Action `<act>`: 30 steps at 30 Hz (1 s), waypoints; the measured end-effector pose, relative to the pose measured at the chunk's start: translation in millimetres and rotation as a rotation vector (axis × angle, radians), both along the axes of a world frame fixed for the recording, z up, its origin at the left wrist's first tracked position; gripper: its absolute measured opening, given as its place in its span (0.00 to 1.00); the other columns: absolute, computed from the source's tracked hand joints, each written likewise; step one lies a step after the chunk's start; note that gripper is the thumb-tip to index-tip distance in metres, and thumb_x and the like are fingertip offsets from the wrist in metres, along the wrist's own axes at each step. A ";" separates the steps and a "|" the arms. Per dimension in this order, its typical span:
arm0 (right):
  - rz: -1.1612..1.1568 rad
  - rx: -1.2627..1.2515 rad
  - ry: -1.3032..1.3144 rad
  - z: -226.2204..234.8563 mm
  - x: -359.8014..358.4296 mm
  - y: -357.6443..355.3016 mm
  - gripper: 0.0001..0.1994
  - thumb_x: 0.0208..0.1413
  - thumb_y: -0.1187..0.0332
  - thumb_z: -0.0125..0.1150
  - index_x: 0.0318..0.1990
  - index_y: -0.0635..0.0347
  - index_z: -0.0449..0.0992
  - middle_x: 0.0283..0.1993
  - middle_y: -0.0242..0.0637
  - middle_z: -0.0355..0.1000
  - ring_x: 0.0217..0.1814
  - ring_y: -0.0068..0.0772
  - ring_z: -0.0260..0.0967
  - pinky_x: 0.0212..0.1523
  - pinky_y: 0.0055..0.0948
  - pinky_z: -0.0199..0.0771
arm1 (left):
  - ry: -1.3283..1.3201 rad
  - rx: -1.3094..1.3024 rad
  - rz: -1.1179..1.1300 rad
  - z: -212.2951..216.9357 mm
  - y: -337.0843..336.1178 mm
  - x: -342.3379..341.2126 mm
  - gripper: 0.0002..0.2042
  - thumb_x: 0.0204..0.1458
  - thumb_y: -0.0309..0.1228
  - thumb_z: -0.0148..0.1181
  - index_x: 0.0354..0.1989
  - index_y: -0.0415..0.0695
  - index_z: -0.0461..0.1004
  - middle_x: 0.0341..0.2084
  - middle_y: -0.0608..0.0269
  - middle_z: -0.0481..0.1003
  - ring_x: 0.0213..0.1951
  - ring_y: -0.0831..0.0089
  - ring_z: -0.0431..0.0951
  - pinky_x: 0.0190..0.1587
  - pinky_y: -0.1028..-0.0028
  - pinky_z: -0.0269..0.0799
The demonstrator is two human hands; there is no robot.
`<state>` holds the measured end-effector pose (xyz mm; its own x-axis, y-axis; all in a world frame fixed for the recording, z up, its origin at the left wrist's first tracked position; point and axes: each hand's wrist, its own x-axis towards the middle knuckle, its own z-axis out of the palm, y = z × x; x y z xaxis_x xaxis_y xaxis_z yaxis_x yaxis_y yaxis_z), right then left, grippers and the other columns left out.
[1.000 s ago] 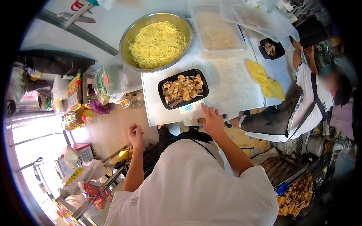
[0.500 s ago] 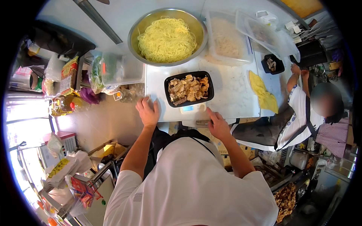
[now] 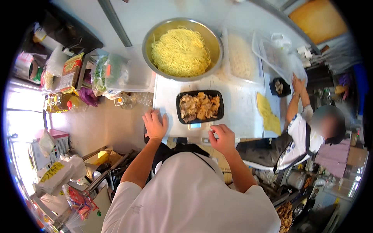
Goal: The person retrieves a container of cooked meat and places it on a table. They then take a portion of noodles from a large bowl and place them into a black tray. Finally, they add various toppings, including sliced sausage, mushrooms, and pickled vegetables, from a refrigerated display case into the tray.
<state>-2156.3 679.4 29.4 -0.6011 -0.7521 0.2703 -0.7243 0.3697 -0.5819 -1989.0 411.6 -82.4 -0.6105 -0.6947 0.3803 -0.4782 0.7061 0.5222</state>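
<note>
A black plastic tray [image 3: 200,106] of cooked meat pieces sits on a small kitchen scale [image 3: 196,126] with a lit display, near the front of the white table. My left hand [image 3: 155,124] rests at the table's left front corner, fingers loosely bent and apart, holding nothing. To the right of the scale's front, at the table edge, is my right hand [image 3: 223,138]. Its fingers are half curled with the thumb apart, and nothing is in it. Behind the tray stands a large steel bowl [image 3: 221,52] heaped with yellow noodles [image 3: 180,52].
A clear plastic bin [image 3: 243,58] and a tilted lid [image 3: 272,50] are right of the bowl. A yellow cloth [image 3: 268,113] lies on the table. At right, a co-worker [image 3: 297,139] reaches toward another black tray [image 3: 279,87]. Bottles [image 3: 58,103] and bags stand left.
My right hand has drawn its outstretched index finger back from the scale and curled its fingers. The co-worker's hands have shifted beside the other tray. The whole view has tilted slightly.
</note>
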 end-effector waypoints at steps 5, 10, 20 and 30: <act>0.006 -0.042 0.146 61.9 -81.1 -85.4 0.09 0.53 0.72 0.70 0.41 0.59 0.79 0.38 0.40 0.77 0.40 0.45 0.77 0.38 0.37 0.79 | -0.020 0.021 0.012 4.8 2.5 -0.6 0.17 0.52 0.34 0.66 0.48 0.43 0.73 0.48 0.45 0.71 0.49 0.43 0.69 0.53 0.50 0.67; 0.088 0.183 0.248 70.6 -139.9 -170.0 0.13 0.57 0.63 0.69 0.46 0.56 0.80 0.45 0.38 0.77 0.50 0.47 0.76 0.49 0.42 0.78 | -0.011 0.036 0.035 8.8 3.5 -10.8 0.16 0.52 0.34 0.66 0.47 0.42 0.74 0.47 0.46 0.72 0.48 0.44 0.70 0.52 0.51 0.68; 0.197 0.549 0.088 44.1 -213.6 -264.7 0.40 0.48 0.65 0.76 0.70 0.55 0.67 0.67 0.52 0.70 0.70 0.55 0.66 0.69 0.48 0.67 | -0.323 0.279 -0.013 15.9 -4.5 -14.1 0.15 0.46 0.34 0.64 0.41 0.41 0.76 0.42 0.51 0.75 0.48 0.52 0.74 0.52 0.54 0.71; 0.397 0.447 0.402 35.1 -199.7 -318.5 0.11 0.63 0.67 0.60 0.48 0.64 0.77 0.45 0.51 0.73 0.53 0.56 0.71 0.54 0.47 0.72 | 0.008 0.160 0.038 17.4 6.6 23.3 0.18 0.52 0.40 0.61 0.48 0.43 0.72 0.49 0.54 0.69 0.50 0.52 0.68 0.54 0.58 0.69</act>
<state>-2356.0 360.9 64.5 -0.1782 -0.9836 0.0288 -0.9799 0.1747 -0.0965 -1965.7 418.2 -65.0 -0.5800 -0.7694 0.2675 -0.4986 0.5951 0.6303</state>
